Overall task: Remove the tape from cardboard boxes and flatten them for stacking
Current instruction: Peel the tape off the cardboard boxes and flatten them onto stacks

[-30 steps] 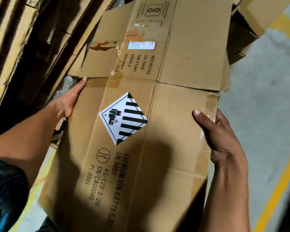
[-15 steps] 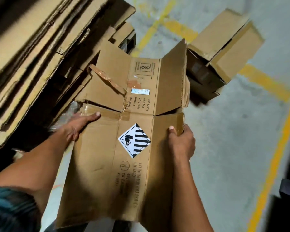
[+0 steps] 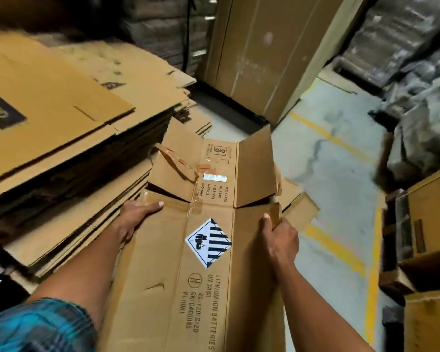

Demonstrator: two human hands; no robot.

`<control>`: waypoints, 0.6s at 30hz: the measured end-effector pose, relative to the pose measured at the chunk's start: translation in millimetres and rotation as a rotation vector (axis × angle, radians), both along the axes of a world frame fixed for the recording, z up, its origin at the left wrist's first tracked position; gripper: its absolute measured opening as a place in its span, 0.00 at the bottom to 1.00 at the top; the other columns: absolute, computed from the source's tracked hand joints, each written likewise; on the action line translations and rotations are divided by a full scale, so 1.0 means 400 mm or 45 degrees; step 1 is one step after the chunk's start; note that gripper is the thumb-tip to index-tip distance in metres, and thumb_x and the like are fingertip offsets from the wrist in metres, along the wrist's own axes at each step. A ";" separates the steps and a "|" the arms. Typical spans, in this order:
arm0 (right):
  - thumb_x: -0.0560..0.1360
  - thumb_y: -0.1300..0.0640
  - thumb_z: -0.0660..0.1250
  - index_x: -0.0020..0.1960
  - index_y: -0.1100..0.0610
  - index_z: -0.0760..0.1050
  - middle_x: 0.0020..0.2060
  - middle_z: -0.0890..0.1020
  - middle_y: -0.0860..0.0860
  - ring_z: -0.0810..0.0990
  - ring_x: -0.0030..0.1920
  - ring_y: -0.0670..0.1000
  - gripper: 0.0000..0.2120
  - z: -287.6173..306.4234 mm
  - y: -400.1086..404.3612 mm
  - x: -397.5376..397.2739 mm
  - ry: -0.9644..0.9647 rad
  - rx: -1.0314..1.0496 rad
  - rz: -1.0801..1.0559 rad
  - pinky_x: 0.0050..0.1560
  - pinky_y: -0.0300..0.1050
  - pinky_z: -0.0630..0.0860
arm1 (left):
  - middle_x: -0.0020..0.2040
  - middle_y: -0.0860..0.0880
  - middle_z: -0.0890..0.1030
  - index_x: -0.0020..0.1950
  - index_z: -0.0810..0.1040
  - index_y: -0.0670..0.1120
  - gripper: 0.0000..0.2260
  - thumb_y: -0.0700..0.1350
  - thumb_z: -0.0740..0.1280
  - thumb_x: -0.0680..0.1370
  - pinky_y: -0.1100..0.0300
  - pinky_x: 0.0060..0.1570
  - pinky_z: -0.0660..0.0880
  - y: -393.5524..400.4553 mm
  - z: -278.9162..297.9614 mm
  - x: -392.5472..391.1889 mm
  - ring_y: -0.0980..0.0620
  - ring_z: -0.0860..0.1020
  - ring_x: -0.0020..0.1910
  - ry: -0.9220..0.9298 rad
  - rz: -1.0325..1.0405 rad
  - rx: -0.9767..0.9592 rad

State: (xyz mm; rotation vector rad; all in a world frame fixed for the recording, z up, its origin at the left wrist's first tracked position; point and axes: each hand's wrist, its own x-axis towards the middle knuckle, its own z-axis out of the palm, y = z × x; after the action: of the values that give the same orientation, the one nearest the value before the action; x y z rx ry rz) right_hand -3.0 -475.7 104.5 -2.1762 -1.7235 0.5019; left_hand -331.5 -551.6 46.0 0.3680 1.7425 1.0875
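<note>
Concrete floor [image 3: 335, 189], creased flattened carton [image 3: 163, 288]

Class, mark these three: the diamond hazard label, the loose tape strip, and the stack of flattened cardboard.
diamond hazard label [image 3: 208, 242]: head view, middle of the white diamond.
loose tape strip [image 3: 176, 161]: head view, mid-length of the peeled strip.
stack of flattened cardboard [image 3: 61, 102]: head view, bare top sheet.

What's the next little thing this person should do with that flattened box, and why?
Probably lift the box onto the stack at left. It already looks flat, the left hand and the right hand hold its two sides, and the stack lies right beside it. A tape strip hangs loose.
</note>
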 end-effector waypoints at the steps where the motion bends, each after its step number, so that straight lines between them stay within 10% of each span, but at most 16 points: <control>1: 0.81 0.42 0.59 0.57 0.62 0.77 0.52 0.82 0.62 0.80 0.53 0.63 0.23 0.081 0.017 -0.010 -0.011 0.058 0.028 0.49 0.51 0.75 | 0.34 0.46 0.85 0.46 0.82 0.40 0.14 0.47 0.80 0.68 0.62 0.30 0.78 0.007 0.073 -0.009 0.50 0.84 0.31 0.006 -0.001 0.053; 4: 0.81 0.42 0.59 0.58 0.62 0.76 0.54 0.81 0.63 0.79 0.55 0.64 0.24 0.335 0.054 -0.042 -0.025 0.225 0.084 0.50 0.51 0.74 | 0.39 0.44 0.86 0.48 0.84 0.40 0.24 0.55 0.82 0.62 0.53 0.41 0.82 0.025 0.281 -0.058 0.47 0.85 0.36 0.031 0.013 0.219; 10: 0.79 0.39 0.59 0.54 0.63 0.77 0.52 0.81 0.63 0.79 0.54 0.65 0.26 0.760 0.080 -0.105 0.100 0.538 0.145 0.48 0.52 0.74 | 0.41 0.44 0.85 0.51 0.80 0.38 0.28 0.56 0.82 0.62 0.61 0.34 0.78 0.018 0.700 -0.162 0.46 0.84 0.39 0.169 0.120 0.570; 18: 0.79 0.38 0.59 0.50 0.60 0.75 0.52 0.81 0.63 0.79 0.55 0.65 0.25 0.922 0.105 -0.268 0.340 0.622 0.311 0.51 0.53 0.73 | 0.42 0.44 0.84 0.49 0.81 0.38 0.39 0.65 0.82 0.52 0.52 0.41 0.80 -0.102 0.941 -0.373 0.46 0.83 0.40 0.470 0.411 0.689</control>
State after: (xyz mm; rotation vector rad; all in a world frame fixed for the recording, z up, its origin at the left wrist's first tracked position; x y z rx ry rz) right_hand -110.2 -433.6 473.1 -1.5035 -1.7462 0.3601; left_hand -480.7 -592.5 422.3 0.6686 1.8443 1.8267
